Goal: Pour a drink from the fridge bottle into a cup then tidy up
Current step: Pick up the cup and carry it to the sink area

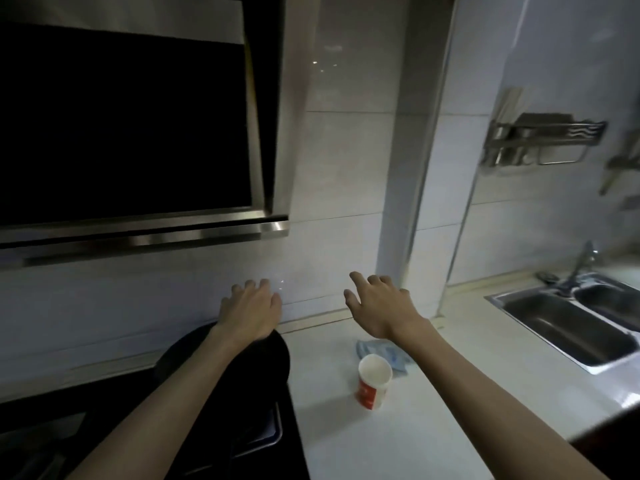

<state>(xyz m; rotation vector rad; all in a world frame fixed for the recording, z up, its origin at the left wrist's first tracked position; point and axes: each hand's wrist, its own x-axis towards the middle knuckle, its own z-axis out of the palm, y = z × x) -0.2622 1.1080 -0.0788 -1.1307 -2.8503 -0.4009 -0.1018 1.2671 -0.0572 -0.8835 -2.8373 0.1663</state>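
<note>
Nearest me, 2 bare forearms run up from the bottom edge toward the far wall. Between them on the white counter [450,386] stands the paper cup [374,381], upright, long axis vertical, mouth pointing up; white with a red band low on its wall. From what I can see of the inside, it looks white and I cannot tell whether it holds liquid. Just behind the cup, on its far right, lies a light blue cloth [398,356], flat on the counter and partly under my right forearm.

To the near left I note a dark hob surface [104,410] with a black round pan [277,368] on it, crossed by my left forearm.

Farther on, the left hand [252,310] hovers palm down over the far rim of the pan, fingers spread, gripping nothing. The right hand [381,306] hovers above the back of the counter, fingers apart and slightly curled, likewise empty.

At the right, a steel double sink [561,327] with a tap [581,265] is set into the counter. Beyond, the tiled wall [346,168] carries a range hood [138,133] at far left and a metal rack [540,140] at far right. The frame is blurred at its right edge.
</note>
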